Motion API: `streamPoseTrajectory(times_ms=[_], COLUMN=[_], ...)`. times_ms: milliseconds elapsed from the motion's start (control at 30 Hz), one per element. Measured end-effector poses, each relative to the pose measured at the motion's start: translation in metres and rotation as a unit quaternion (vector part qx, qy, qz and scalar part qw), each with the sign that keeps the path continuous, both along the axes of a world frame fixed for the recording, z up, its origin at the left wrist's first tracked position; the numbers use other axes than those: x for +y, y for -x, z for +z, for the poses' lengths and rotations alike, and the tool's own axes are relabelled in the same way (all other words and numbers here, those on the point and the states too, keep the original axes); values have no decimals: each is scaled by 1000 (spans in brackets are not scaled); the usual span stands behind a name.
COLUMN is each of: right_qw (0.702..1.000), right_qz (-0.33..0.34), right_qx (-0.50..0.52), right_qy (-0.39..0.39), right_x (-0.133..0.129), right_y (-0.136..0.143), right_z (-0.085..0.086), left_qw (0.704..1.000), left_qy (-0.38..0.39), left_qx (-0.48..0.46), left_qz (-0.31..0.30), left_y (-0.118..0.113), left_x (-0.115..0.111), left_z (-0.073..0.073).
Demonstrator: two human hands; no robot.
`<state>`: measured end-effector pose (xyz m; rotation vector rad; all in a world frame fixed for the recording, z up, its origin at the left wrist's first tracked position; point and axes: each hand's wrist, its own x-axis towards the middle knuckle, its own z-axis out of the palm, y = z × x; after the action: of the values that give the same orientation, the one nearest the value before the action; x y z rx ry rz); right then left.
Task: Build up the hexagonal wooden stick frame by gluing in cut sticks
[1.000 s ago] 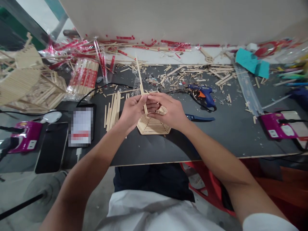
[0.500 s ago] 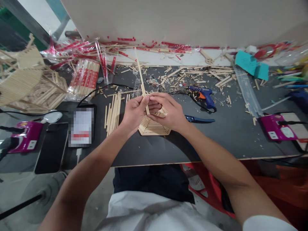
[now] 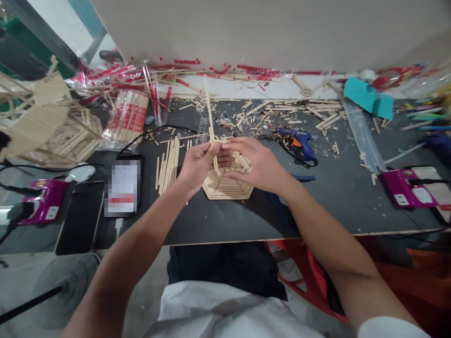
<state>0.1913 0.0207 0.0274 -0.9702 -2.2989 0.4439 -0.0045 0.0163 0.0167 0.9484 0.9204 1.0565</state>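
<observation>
My left hand is closed around a few thin wooden chopsticks, pinched between thumb and fingers. One stick reaches farther toward the back than the others. My right hand is just to the right, its thumb and fingers apart and its fingertips close to the left thumb; whether they touch the sticks is hard to see. Below both hands lies a many-sided panel of wooden sticks set in nested rings, partly covered by the hands. Loose chopsticks lie side by side left of my left hand.
A blue glue gun lies behind my right hand, and a blue-handled tool is partly behind my wrist. Stick offcuts litter the back. Wrapped chopsticks, a stick-built model, two phones and a purple power strip surround the workspace.
The view has shifted slightly. My right hand has moved a little to the right, with its thumb farther from its fingers, uncovering more of the panel. My left hand keeps hold of the chopsticks.
</observation>
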Motion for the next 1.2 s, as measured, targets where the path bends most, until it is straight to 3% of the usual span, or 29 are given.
streamPoseTrajectory(times_ms=[100, 167, 333, 467, 567, 733, 900, 1200], right_qw=[991, 967, 901, 882, 884, 910, 911, 913], right_qz=[-102, -179, -222, -235, -241, -200, -151, -119], right_qx=[-65, -144, -328, -363, -347, -221, -133, -74], right_qy=[59, 110, 180, 191, 200, 288, 361, 383], right_x=[-11, -25, -72, -88, -86, -79, -74, -53], right_y=[-26, -48, -83, -85, -87, -94, -73, -44], right_z=[23, 26, 2, -7, 2, 24, 43, 46], left_qw=[998, 995, 986, 981, 978, 973, 965, 955], left_qy=[29, 46, 69, 85, 90, 91, 96, 84], left_qx=[17, 32, 44, 53, 52, 58, 59, 61], left_qz=[-52, -86, -144, -169, -179, -206, -237, -279], left_y=[12, 20, 28, 26, 26, 28, 28, 23], left_x=[2, 4, 7, 7, 7, 7, 5, 1], left_z=[5, 7, 4, 2, 3, 4, 5, 7])
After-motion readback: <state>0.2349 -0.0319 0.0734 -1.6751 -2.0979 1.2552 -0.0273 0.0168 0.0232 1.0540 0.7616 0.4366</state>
